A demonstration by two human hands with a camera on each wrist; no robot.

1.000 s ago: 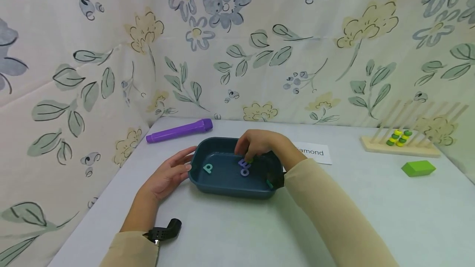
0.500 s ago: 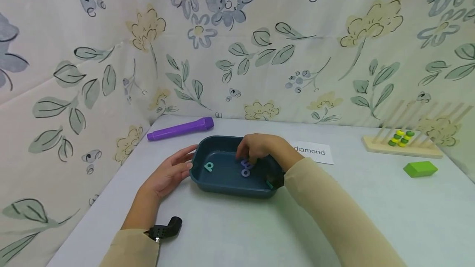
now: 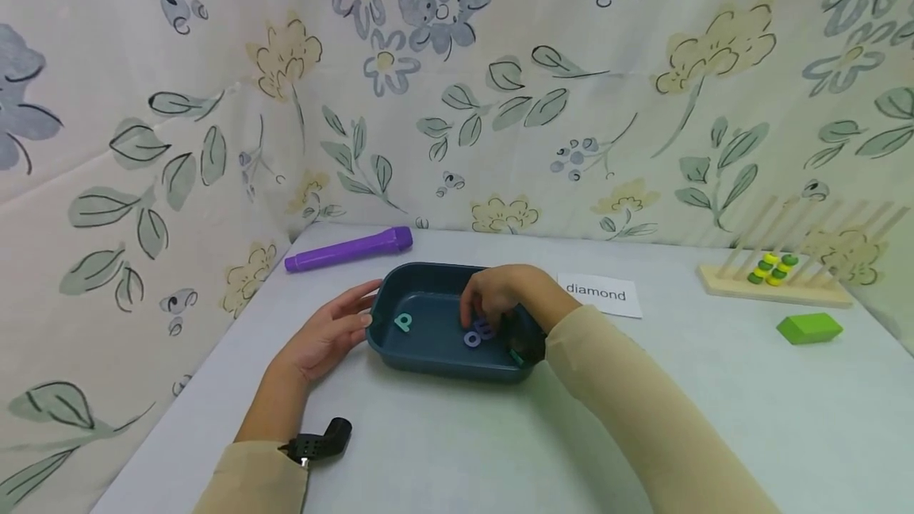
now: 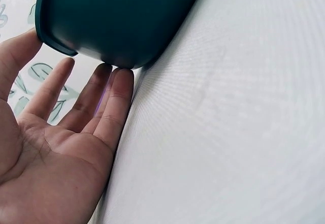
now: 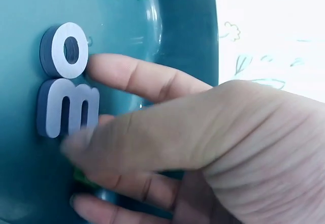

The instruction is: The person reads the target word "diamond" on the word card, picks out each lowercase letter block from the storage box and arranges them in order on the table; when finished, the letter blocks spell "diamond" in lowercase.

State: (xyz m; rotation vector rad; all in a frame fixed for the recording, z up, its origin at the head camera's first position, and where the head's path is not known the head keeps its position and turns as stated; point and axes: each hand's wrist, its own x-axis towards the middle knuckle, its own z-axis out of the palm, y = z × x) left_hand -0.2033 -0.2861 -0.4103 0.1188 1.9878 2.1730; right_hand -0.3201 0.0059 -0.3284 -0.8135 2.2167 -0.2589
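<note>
A dark teal tray [image 3: 421, 367] holds several small letters. My left hand [image 3: 328, 333] rests against its left end, fingers fairly straight; in the left wrist view the thumb [image 4: 23, 56] touches the rim and some fingertips meet the outer wall. My right hand [image 3: 500, 292] reaches down inside the tray. In the right wrist view its index fingertip lies beside a purple letter o [image 5: 76, 64], and the blurred thumb overlaps the edge of a purple letter m [image 5: 53, 109]. Something green [image 5: 84, 178] shows partly behind the fingers. A mint letter p [image 3: 403, 321] lies at the tray's left.
Behind the tray's right side lies a white card [image 3: 621, 300] printed "diamond". A purple microphone-shaped toy [image 3: 350, 250] is at the back left. To the right are a wooden peg stand [image 3: 778, 288] with yellow and green beads and a green block [image 3: 809, 329].
My right hand has moved slightly down and right within the tray. The m has turned and shifted from above the o to its right side. The left hand holds its place.
</note>
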